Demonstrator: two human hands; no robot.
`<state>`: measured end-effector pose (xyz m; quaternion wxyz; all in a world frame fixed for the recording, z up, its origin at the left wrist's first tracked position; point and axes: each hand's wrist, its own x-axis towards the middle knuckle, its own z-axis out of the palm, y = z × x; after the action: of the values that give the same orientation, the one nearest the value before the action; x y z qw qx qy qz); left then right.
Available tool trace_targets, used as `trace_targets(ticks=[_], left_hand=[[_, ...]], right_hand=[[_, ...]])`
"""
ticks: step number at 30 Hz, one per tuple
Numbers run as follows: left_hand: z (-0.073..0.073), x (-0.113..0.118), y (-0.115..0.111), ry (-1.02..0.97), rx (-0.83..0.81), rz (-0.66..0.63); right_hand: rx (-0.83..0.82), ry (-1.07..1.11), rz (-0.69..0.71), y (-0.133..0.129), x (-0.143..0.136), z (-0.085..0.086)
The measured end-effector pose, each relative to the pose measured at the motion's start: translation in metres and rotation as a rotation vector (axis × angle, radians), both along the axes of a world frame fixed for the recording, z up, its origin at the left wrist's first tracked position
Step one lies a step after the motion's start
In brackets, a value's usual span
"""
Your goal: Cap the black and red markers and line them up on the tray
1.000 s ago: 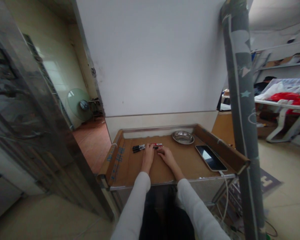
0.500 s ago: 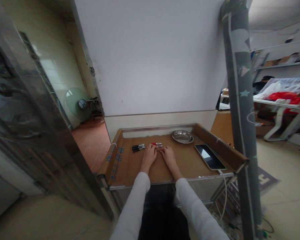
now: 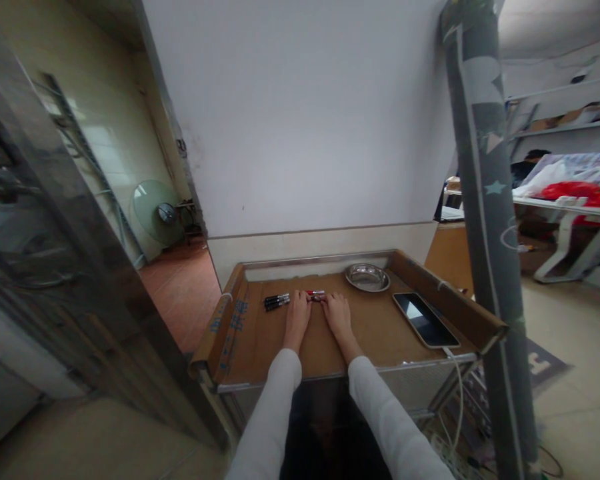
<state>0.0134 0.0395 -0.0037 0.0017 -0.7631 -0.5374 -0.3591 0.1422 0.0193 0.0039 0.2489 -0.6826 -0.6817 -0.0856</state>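
Observation:
Several black markers [image 3: 277, 302] lie side by side on the cardboard, just left of my left hand [image 3: 299, 312]. Between my two hands are a few red markers [image 3: 316, 293], partly covered by fingers, so I cannot tell how many there are. My left hand is closed at their left end. My right hand [image 3: 337, 311] pinches at the right end, fingertips curled in. Both hands rest low over the cardboard-lined cart top [image 3: 275, 347].
A round metal dish [image 3: 367, 277] sits at the back right. Below it lies a phone or tablet [image 3: 425, 320] with a white cable [image 3: 461, 393] hanging off the front edge. Cardboard-covered raised sides [image 3: 447, 297] border the top. A patterned grey pillar [image 3: 495, 220] stands at the right.
My fingers have closed in around the red markers, covering more of them. The left hand has turned slightly more upright. The black markers stay where they were; the view has shifted slightly.

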Motion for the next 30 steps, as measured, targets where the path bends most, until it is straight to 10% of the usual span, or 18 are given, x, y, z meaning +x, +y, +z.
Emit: trace_targets(ticks=[13, 30], left_hand=[[0.005, 0.001, -0.002, 0.042, -0.008, 0.056], [0.008, -0.014, -0.042, -0.016, 0.003, 0.498]], right_hand=[[-0.028, 0.013, -0.028, 0.003, 0.0, 0.0], [-0.039, 0.187, 0.132, 0.006, 0.004, -0.002]])
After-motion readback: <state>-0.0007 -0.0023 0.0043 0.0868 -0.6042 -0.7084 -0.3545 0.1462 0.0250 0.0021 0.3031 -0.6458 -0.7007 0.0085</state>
